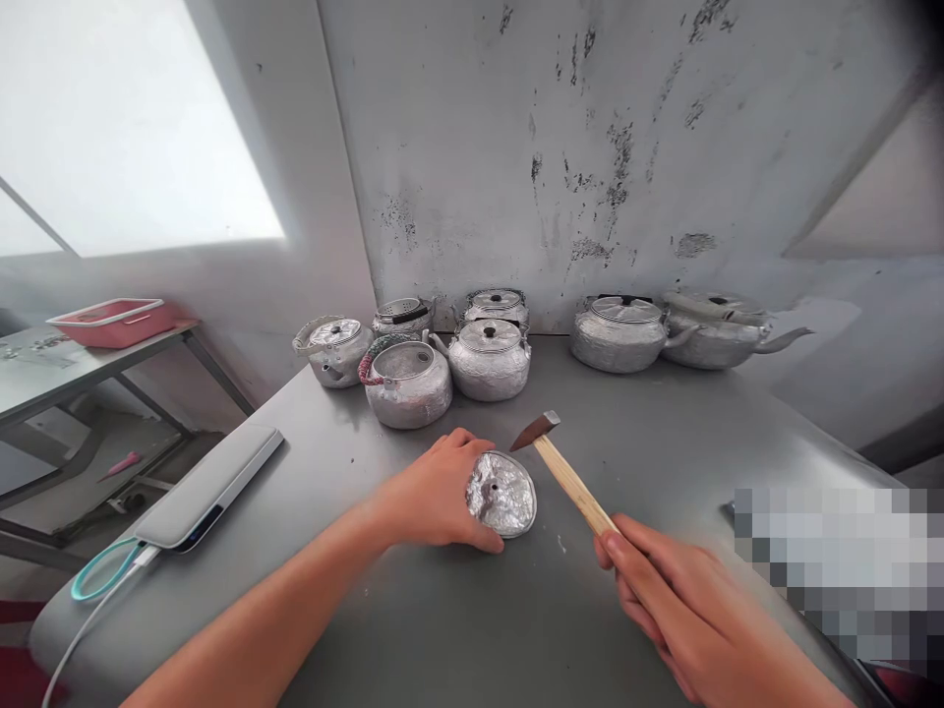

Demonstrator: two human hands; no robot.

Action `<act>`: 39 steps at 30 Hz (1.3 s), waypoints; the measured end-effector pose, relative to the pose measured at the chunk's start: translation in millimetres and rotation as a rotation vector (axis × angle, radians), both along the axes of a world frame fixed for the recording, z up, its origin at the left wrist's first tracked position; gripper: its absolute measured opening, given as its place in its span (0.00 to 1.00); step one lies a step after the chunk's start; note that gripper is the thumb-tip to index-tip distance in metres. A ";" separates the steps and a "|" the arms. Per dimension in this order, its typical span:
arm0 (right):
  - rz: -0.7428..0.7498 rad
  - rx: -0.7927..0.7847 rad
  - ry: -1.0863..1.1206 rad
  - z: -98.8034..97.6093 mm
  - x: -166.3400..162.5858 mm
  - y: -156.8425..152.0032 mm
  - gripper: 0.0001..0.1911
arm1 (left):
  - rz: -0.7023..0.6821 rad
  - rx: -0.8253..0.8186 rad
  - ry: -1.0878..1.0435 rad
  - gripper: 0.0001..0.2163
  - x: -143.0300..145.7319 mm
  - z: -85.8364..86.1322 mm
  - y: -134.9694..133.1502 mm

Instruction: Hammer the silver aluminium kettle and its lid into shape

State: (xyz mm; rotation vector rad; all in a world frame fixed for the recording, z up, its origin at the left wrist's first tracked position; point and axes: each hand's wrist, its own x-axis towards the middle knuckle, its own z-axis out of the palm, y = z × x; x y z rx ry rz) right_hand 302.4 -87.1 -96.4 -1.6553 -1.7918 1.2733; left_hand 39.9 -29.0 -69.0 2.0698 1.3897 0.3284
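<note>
My left hand (446,495) grips the left rim of a round, dented metal kettle lid (507,501) on the grey table, thumb at the near edge and fingers at the far one. A small dark hole shows near the lid's middle. In my right hand (664,590) is a hammer (571,482), fingers wrapped round its pale wooden handle. The hammer's dark head is raised just beyond the lid's upper right edge, apart from it. Past my left hand stands a lidless kettle (409,398) with a red and green wrapped handle.
Several battered kettles (491,369) line the back of the table (634,433) by the stained wall. A grey power bank (210,487) with a white cable lies on the left. A pink basin (122,324) stands on a side table. A blurred patch covers the right edge.
</note>
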 end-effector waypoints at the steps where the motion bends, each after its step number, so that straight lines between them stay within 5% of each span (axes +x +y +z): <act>1: -0.016 -0.001 -0.006 -1.3 1.2 -0.7 0.25 | 0.015 0.012 0.003 0.44 1.2 -2.3 0.3; 8: -0.028 0.241 -0.104 -4.0 4.3 -1.3 0.15 | 0.097 0.101 0.013 0.44 13.3 -16.8 -2.4; 16: 0.108 0.272 -0.244 -5.9 -16.2 -3.8 0.21 | 0.165 0.112 -0.002 0.45 19.8 -23.3 -3.9; 32: 0.141 0.111 -0.177 -4.8 -22.7 -5.1 0.22 | 0.093 0.112 -0.021 0.46 15.9 -24.7 -2.6; 39: 0.113 -0.129 -0.028 18.6 -30.1 0.1 0.21 | 0.103 0.142 -0.036 0.49 21.4 -26.0 -2.0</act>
